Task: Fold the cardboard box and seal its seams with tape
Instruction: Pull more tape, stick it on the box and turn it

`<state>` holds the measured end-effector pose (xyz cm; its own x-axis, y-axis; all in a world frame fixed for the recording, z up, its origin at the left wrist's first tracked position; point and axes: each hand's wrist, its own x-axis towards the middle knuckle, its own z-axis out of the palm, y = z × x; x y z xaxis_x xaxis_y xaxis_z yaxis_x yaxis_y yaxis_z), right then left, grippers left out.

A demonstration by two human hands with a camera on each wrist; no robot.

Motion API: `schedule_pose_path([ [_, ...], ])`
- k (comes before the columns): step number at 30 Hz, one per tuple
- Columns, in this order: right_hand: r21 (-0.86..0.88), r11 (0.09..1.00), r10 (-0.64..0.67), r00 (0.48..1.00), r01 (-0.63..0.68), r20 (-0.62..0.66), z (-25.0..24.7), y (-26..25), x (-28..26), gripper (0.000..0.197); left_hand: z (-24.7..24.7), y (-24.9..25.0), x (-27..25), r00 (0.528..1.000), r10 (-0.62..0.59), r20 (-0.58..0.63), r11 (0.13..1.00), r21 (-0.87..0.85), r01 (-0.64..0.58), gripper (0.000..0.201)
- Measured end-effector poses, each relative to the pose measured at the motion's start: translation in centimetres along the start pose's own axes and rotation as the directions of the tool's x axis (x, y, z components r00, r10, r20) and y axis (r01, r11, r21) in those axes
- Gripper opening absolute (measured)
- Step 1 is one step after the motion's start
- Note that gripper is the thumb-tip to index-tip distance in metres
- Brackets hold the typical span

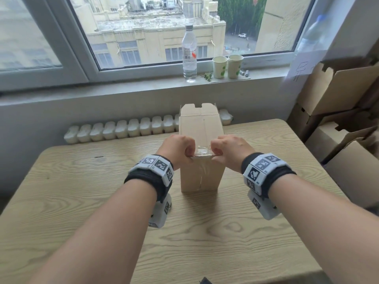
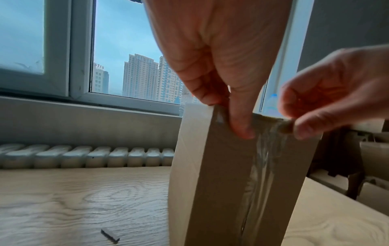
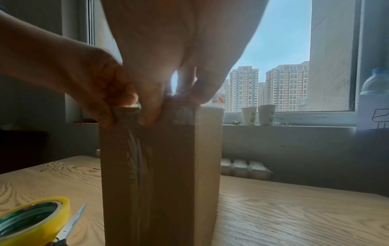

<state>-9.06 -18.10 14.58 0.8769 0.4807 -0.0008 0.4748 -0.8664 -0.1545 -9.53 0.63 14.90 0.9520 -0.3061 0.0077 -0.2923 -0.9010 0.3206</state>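
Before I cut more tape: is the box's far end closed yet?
Still open: the cardboard box's far flaps stick out unfolded toward the window.

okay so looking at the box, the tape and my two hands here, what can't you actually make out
- Fingertips of the left hand and right hand: head view, curled behind the cardboard box edge.
- Where the clear tape strip ends: blurred in both wrist views; top end under the grip.
- Tape roll and scissors: right wrist view, cut off by the frame edge.
- Box's far flaps: head view, seen end-on.
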Motion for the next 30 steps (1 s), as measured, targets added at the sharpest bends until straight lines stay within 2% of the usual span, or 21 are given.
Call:
schedule_pose_path([
  [4,-0.070,0.998,-0.001,1.000,0.002,0.009,-0.1,-0.9,0.5,0.013,0.3,0.4,0.0,0.999,-0.035,-0.017,0.999,0.041,0.036,0.018],
  [9,-0.048,0.998,-0.029,0.999,0.031,0.044,-0.2,0.2,0.1,0.032,-0.4,0.1,-0.2,0.999,-0.018,0.027,1.000,-0.016,0.018,0.019],
  [12,-0.027,0.999,-0.034,0.997,0.036,0.067,-0.7,0.0,-0.1,0.038,-0.7,-0.3,-0.3,0.995,-0.094,0.043,0.983,-0.153,0.099,0.030],
  [15,0.050,0.999,-0.012,0.996,0.007,0.090,-1.1,0.2,-0.6,0.042,-1.1,-1.1,-0.5,0.968,-0.222,0.118,0.844,-0.474,0.252,0.037],
  [17,0.088,0.996,0.002,0.999,-0.006,0.054,-1.1,0.3,-0.9,0.038,-1.1,-1.2,-1.1,0.950,-0.303,0.082,0.760,-0.580,0.293,0.030],
  [21,0.103,0.993,0.068,0.983,-0.051,-0.172,0.1,1.0,-1.3,0.020,0.0,-0.8,-1.8,0.861,-0.508,-0.032,0.693,-0.608,0.387,0.023],
  [24,0.125,0.983,0.164,0.945,-0.133,-0.283,1.0,1.2,-1.7,0.015,0.3,-0.6,-1.8,0.830,-0.556,0.040,0.614,-0.654,0.443,0.018],
  [27,0.203,0.957,0.265,0.911,-0.207,-0.317,1.1,1.2,-2.0,0.014,0.1,-0.6,-1.6,0.808,-0.581,0.093,0.564,-0.670,0.483,0.014],
  [30,0.195,0.952,0.286,0.914,-0.236,-0.289,0.9,1.3,-1.8,0.016,0.1,-0.7,-1.4,0.800,-0.584,0.142,0.495,-0.718,0.489,0.014],
])
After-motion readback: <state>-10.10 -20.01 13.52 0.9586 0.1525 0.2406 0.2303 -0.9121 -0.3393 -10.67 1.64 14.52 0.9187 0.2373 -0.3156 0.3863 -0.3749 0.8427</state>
